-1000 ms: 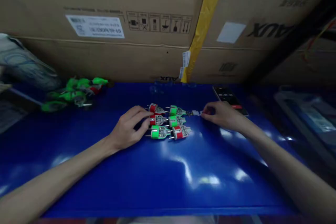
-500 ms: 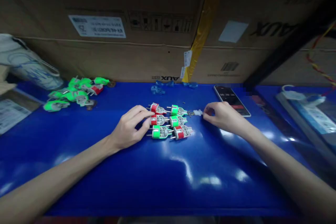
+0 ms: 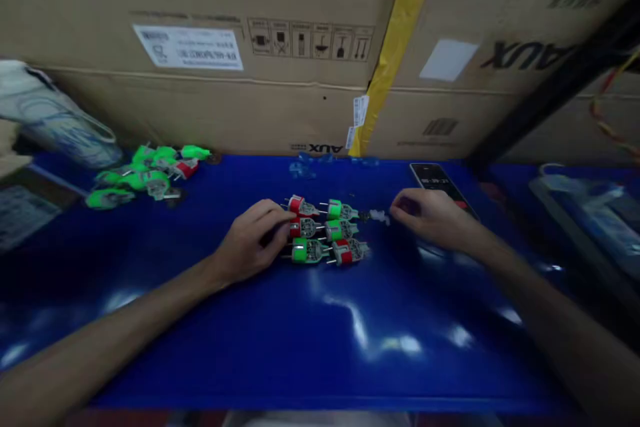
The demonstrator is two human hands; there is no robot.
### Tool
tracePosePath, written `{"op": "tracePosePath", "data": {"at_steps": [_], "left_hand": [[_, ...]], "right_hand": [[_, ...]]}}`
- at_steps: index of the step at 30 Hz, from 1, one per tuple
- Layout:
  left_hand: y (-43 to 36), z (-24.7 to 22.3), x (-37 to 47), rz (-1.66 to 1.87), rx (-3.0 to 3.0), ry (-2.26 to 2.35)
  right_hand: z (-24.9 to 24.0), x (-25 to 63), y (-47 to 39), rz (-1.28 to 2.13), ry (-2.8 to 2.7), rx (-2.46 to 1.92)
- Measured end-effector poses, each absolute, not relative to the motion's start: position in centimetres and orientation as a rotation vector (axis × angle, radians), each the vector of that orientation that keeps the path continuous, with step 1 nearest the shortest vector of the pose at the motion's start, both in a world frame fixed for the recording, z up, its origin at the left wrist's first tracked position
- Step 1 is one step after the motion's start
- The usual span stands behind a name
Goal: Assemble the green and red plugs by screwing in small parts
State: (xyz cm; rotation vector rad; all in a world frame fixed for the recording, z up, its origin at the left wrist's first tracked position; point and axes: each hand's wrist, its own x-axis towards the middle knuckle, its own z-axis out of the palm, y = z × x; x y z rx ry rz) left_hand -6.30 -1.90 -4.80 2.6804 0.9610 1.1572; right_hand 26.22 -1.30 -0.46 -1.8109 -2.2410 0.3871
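Two short columns of opened electrical plugs, red and green with grey insides and metal pins, lie in the middle. My left hand (image 3: 253, 239) has its thumb and forefinger closed at the pin end of the middle red plug (image 3: 305, 227) in the left column. A green plug (image 3: 309, 251) lies just below it, and another red plug (image 3: 350, 251) is at the lower right. My right hand (image 3: 425, 213) is pinched beside small translucent plastic pieces (image 3: 379, 216) and tiny dark screws (image 3: 364, 216); whatever its fingertips hold is hidden.
Several green and red plugs (image 3: 145, 177) are heaped at the back left, near a pale bag (image 3: 65, 117). Blue translucent pieces (image 3: 303, 168) lie by the cardboard boxes (image 3: 210, 107). A phone (image 3: 435, 178) showing a timer is behind my right hand on the blue table (image 3: 240, 340).
My right hand has shifted slightly up and right, covering more of the phone. My left hand stays at the red plug. The view has brightened over the boxes.
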Motion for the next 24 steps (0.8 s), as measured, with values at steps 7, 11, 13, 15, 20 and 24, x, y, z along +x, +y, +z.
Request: {"op": "tracePosePath", "data": {"at_steps": [7, 11, 13, 15, 20, 24], "left_hand": [[-1.9, -4.4, -6.6, 1.185, 2.757, 0.787], [-2.0, -3.9, -6.7, 1.096, 2.878, 0.571], [-2.1, -3.8, -6.7, 1.057, 2.955, 0.495], [-2.2, -3.9, -6.6, 1.026, 3.013, 0.46], [-2.2, -4.5, -6.7, 0.982, 3.037, 0.498], [-2.1, -4.7, -6.8, 0.953, 3.008, 0.515]], "right_hand": [[5.1, 23.7, -2.8, 0.603, -2.155, -1.326], [7.0, 20.5, -3.0, 0.55, -2.246, -1.115], [7.0, 18.9, -2.7, 0.629, -2.229, -1.01], [6.3, 17.6, -2.4, 0.738, -2.223, -0.925], [4.3, 16.6, -1.5, 0.744, -2.291, -0.89], [3.7, 16.9, -1.1, 0.762, -2.247, -0.945]]}}
